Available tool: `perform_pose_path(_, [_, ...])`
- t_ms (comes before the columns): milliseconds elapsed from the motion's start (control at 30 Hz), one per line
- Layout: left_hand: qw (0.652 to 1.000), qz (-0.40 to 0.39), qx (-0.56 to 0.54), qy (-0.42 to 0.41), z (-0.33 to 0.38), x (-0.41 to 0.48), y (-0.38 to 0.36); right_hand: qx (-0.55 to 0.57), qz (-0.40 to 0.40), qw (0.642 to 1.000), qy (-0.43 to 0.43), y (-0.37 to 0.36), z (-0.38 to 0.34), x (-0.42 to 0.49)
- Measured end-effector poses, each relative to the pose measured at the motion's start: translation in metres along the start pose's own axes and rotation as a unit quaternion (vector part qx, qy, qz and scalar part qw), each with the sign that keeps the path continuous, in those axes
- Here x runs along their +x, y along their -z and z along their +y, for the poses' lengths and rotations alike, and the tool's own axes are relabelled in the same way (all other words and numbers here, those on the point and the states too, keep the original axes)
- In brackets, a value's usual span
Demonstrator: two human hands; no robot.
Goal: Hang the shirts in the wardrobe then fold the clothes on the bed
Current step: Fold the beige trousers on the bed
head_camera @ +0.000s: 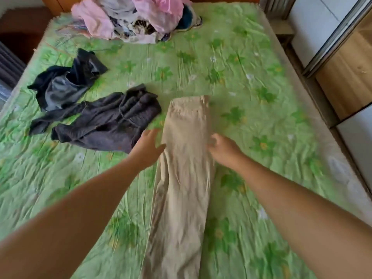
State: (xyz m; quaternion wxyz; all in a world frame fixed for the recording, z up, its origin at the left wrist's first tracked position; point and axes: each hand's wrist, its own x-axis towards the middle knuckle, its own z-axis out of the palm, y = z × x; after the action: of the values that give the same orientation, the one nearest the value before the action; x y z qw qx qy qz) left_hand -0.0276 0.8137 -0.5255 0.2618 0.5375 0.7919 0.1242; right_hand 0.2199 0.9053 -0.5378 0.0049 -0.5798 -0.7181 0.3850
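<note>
The bed sheet [241, 67] is thin green printed cloth, matt and finely crinkled all over. The trousers [185, 158] are a plain beige woven cloth, matt, with soft creases. The sweater [104, 121] is a dark, coarse knit with a ribbed, rough look. The dark garment [66, 85] beside it is smoother, with a faint sheen on its grey panel. The pile of clothes [130, 17] looks light and thin, partly pink. The wardrobe [346, 81] shows smooth pale wood panels in shiny metal framing. The headboard [60, 3] is polished wood.
</note>
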Motion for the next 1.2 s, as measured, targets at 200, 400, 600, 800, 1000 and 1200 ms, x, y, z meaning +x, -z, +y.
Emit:
perform_pose_path(200, [0.965,-0.196,-0.062,0.165,-0.092,-0.115,-0.152,0.089,-0.134,0.972,-0.171,-0.182,0.115,-0.085])
perform_pose_path(400, [0.963,-0.080,-0.149,0.208,-0.135,-0.165,-0.199,0.247,-0.018,0.938,-0.241,-0.271,0.138,-0.147])
perform_pose_path(600, [0.939,-0.083,-0.245,0.229,-0.151,-0.181,-0.204,0.245,0.102,0.946,-0.185,-0.290,0.132,-0.173])
perform_pose_path(800, [0.942,-0.114,-0.227,0.220,-0.169,-0.191,-0.208,0.294,0.072,0.933,-0.197,-0.307,0.123,-0.203])
perform_pose_path(1000, [0.907,-0.095,-0.315,0.262,-0.181,-0.204,-0.207,0.177,0.101,0.967,-0.155,-0.330,0.124,-0.240])
perform_pose_path(1200, [0.864,-0.229,-0.379,0.238,-0.186,-0.243,-0.207,0.206,0.075,0.965,-0.142,-0.337,0.133,-0.276])
